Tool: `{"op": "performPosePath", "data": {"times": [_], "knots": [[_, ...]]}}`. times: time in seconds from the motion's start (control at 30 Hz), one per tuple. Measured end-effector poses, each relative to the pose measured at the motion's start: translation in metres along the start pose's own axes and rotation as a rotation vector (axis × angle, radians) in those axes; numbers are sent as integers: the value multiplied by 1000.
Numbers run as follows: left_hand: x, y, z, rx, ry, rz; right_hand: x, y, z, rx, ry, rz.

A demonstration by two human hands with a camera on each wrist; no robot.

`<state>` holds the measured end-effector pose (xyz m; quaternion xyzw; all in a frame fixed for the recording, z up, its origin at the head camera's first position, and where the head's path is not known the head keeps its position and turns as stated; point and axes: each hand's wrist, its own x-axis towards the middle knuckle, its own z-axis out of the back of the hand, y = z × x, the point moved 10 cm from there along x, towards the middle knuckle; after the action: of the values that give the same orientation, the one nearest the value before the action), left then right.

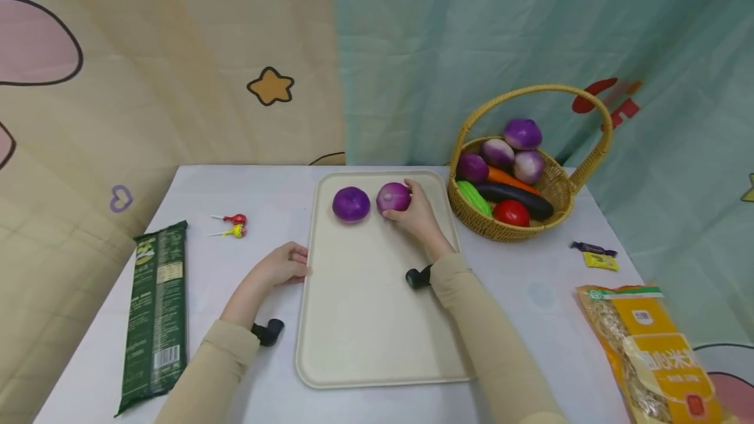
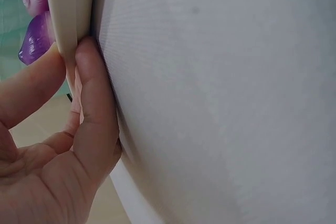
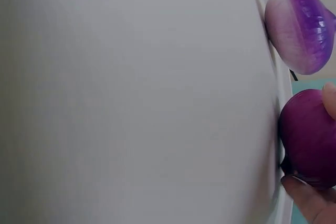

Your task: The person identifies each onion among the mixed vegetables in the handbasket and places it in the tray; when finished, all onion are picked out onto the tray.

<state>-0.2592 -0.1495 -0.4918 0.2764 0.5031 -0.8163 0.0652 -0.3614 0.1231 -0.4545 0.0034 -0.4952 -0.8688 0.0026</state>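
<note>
A cream tray (image 1: 371,319) lies on the white table. With thumb and fingertips my left hand (image 1: 281,265) pinches the tray's left rim, seen close up in the left wrist view, the tray edge (image 2: 68,9) between them. Over the tray's far part, my right hand (image 1: 419,216) holds a purple onion (image 1: 392,197) from its right side, thumb at the near side and fingers behind. In the right wrist view this onion (image 3: 310,135) sits between thumb and fingertips. Just left of it rests a second, darker purple onion (image 1: 351,205) on the tray.
Right of the tray, a wicker basket (image 1: 501,233) holds several onions, a carrot, an eggplant (image 1: 518,197), a tomato (image 1: 511,213) and a green vegetable. Two lollipops (image 1: 235,225) and a green packet (image 1: 156,313) lie left. Wrapped candies (image 1: 599,260) and an orange bag (image 1: 654,352) lie right.
</note>
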Motion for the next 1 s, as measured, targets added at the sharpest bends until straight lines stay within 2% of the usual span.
{"op": "performPosePath", "data": {"times": [0.17,0.3,0.4,0.47,0.57,0.67,0.77,1.0], "knots": [[-1,2,1,15,0,-2,-7,7,14,-8,-8,-2],[0,3,1,23,3,-5,-18,20,48,-17,-73,47],[2,3,0,20,0,-7,-27,28,85,14,-182,97],[2,3,0,24,1,-10,-32,29,113,50,-288,122],[3,4,1,27,-2,-4,-35,22,153,87,-476,136],[3,2,3,35,3,-7,-30,8,178,99,-596,110],[2,1,5,39,1,-8,-18,-10,187,67,-606,44],[-1,2,0,17,8,-21,5,-44,175,-1,-464,-125]]}}
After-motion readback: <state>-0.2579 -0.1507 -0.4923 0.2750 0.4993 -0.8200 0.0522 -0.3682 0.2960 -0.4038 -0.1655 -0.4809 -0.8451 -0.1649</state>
